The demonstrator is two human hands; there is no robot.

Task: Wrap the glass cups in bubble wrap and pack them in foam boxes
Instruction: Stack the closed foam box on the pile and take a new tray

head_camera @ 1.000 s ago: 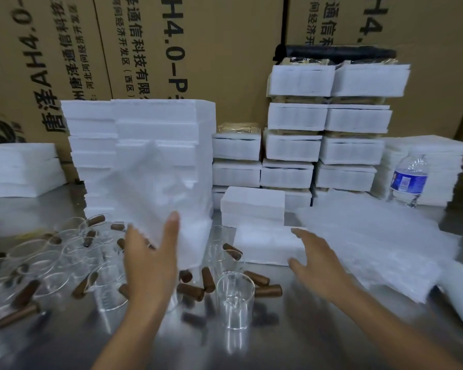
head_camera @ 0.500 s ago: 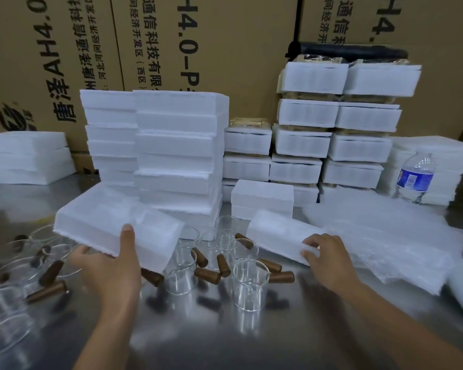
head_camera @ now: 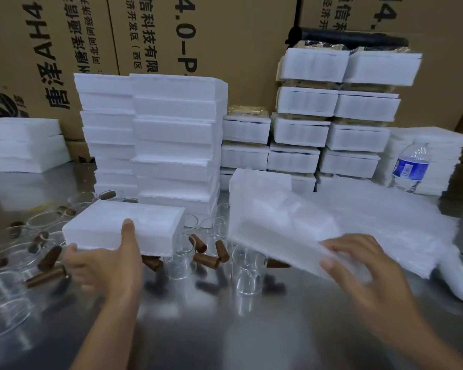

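Both hands are busy with foam. The left hand (head_camera: pixel 104 260) grips a white foam box (head_camera: pixel 123 225) by its near edge, with the thumb flat on top and the fingers curled out of sight beneath. The right hand (head_camera: pixel 358 265) pinches the near right corner of a second foam box (head_camera: pixel 275 222) between thumb and fingertips. Motion blur smears this box and the hand, so its edges are hard to make out, and its far side merges with the bubble wrap pile (head_camera: pixel 390 222) on the right.

The left box is held level above the counter (head_camera: pixel 225 332), its long axis running left to right, and it hides some of the glass cups (head_camera: pixel 247 273) behind and under it. The right box is tilted, its long axis slanting from far left toward near right. Cups with brown handles stand and lie on the counter between the hands and to their left, and those at the left frame edge are cut off. Tall foam stacks (head_camera: pixel 171 140) rise behind.
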